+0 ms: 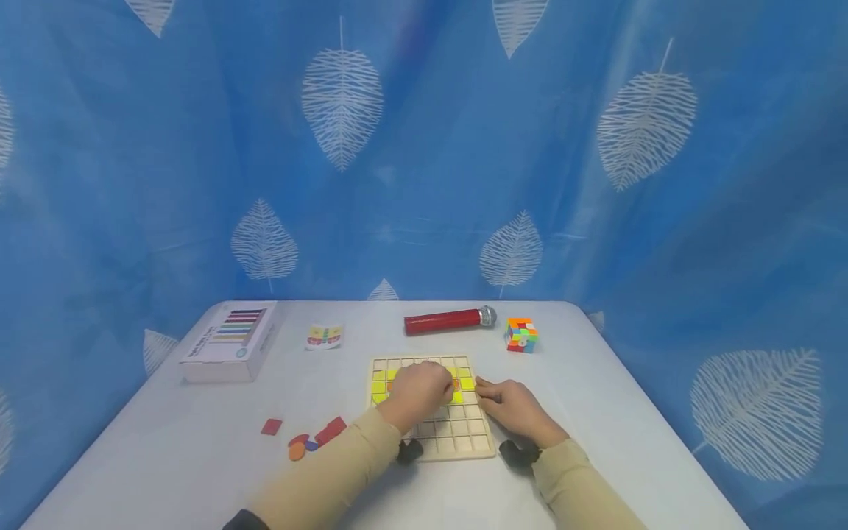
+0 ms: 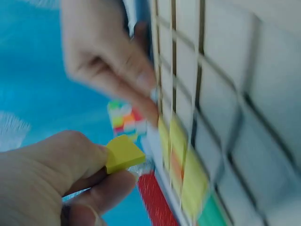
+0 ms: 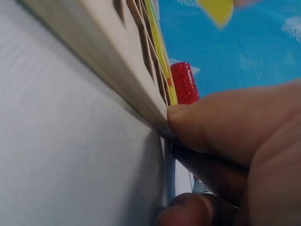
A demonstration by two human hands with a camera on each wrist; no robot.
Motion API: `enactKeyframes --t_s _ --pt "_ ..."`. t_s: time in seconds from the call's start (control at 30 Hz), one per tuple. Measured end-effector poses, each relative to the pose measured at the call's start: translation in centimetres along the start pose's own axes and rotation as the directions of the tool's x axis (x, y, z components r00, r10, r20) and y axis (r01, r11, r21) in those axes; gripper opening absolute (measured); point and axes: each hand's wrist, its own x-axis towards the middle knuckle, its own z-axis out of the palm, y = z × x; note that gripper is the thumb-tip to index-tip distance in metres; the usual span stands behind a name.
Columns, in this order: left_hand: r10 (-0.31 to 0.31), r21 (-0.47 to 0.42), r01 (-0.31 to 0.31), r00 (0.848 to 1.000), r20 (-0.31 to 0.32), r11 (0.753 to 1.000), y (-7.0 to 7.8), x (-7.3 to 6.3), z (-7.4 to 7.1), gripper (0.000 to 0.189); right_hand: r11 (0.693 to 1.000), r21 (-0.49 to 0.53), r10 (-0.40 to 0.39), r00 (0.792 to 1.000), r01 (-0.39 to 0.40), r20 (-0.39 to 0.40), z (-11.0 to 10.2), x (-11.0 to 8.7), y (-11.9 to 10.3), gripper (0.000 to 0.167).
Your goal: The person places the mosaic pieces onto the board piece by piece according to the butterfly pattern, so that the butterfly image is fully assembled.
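My left hand [image 1: 422, 388] is over the wooden grid board [image 1: 478, 444]. Between its thumb and finger it pinches a yellow tile [image 2: 123, 154], held off the board in the left wrist view. My right hand [image 1: 515, 408] grips the board's right edge, thumb on the rim [image 3: 162, 117]. Yellow tiles [image 1: 467, 383] and some orange ones [image 2: 177, 162] fill cells in the board's upper half, and a green tile [image 2: 211, 214] shows in the left wrist view. My left hand hides part of the pattern in the head view.
Left of the board lie loose red tiles [image 1: 331, 430], an orange disc [image 1: 296, 451] and a red tile [image 1: 271, 426]. Behind are a white box [image 1: 228, 342], a pattern card [image 1: 324, 336], a red microphone [image 1: 444, 322] and a puzzle cube [image 1: 521, 336].
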Motion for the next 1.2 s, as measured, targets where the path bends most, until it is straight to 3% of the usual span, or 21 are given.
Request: enactKeyframes --t_s 0.17,0.33,0.7,0.93,1.07,1.2 --pt "0.037 0.069 -0.038 0.999 0.02 0.997 2.5 1.6 1.9 0.011 0.999 0.004 -0.032 0.999 0.032 -0.019 -0.3 0.1 0.4 0.027" --pt "0.036 0.088 -0.04 0.998 0.048 0.995 3.0 2.0 2.8 0.008 0.998 0.014 -0.064 0.998 0.065 -0.024 -0.3 0.3 0.7 0.027" --pt "-0.022 -0.082 0.032 0.993 0.116 0.996 3.1 3.1 3.7 0.007 0.997 0.012 -0.082 0.997 0.082 -0.016 -0.5 0.1 0.8 0.028" --pt "-0.102 -0.315 0.142 0.985 0.14 0.938 2.1 3.5 4.2 0.011 0.995 0.023 -0.098 0.995 0.099 -0.014 -0.3 0.3 0.7 0.027" --pt "-0.095 -0.349 0.139 0.986 0.14 0.927 1.6 3.2 4.2 0.009 0.995 0.013 -0.097 0.995 0.098 -0.011 -0.2 0.3 0.7 0.026" --pt "-0.06 -0.365 0.121 0.983 0.173 0.923 0.7 2.0 2.5 0.012 0.998 0.001 -0.063 0.998 0.063 -0.008 -0.3 0.0 0.9 0.026"
